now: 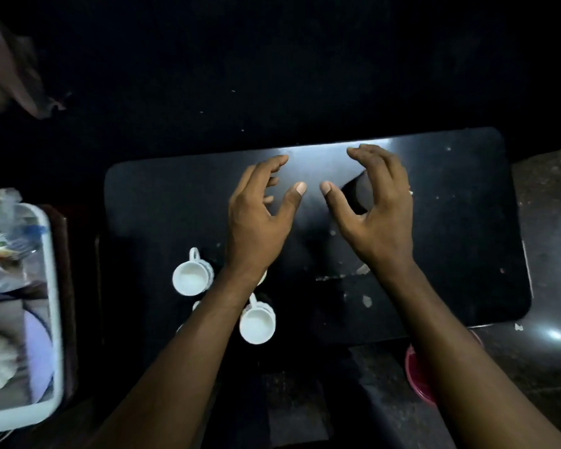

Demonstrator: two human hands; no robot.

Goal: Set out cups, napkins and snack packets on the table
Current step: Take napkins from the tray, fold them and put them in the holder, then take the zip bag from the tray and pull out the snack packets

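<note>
Both my hands hover over the middle of a black table (467,222). My left hand (256,218) and my right hand (374,215) are open, fingers curled and apart, holding nothing. Small white cups stand on the table's near left part: one cup (190,278) left of my left wrist, another cup (256,322) to the right of my left forearm, and more cups partly hidden under that forearm. A white tray (54,286) at the far left holds snack packets (4,228), blurred.
A red bowl (416,374) sits near the floor below the table's near edge, partly behind my right forearm. A blurred hand or cloth (10,69) shows at the upper left. The surroundings are dark; stone floor (551,222) lies to the right.
</note>
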